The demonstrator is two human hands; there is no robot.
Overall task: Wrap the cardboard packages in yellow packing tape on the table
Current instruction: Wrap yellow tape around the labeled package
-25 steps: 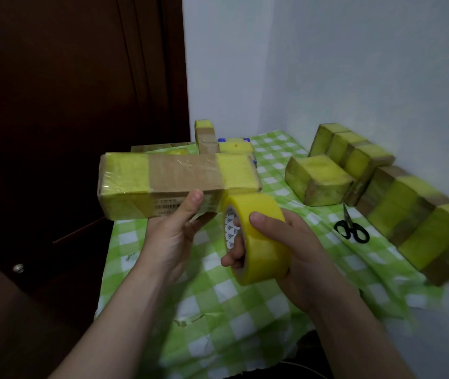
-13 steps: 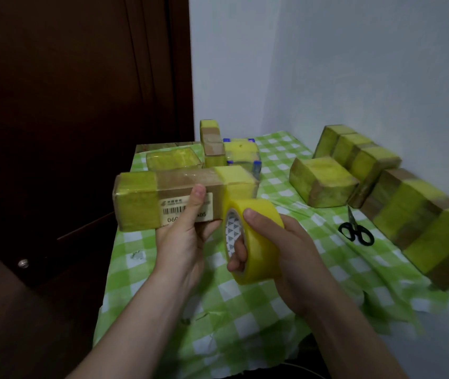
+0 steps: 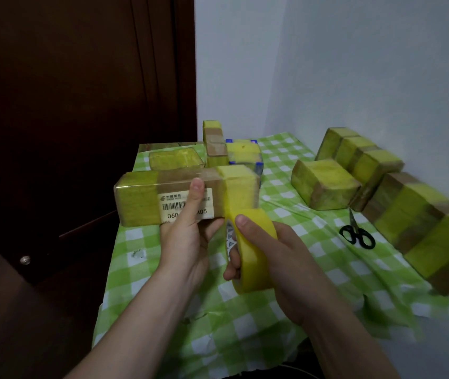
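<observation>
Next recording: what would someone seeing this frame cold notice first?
First the centre: the left hand grips a cardboard package with a barcode label in the air, while the right hand holds a yellow tape roll just below its right end, tape running up onto the box. Next, the row of yellow-banded packages along the right wall on the green checked tablecloth, with black scissors lying beside them.
</observation>
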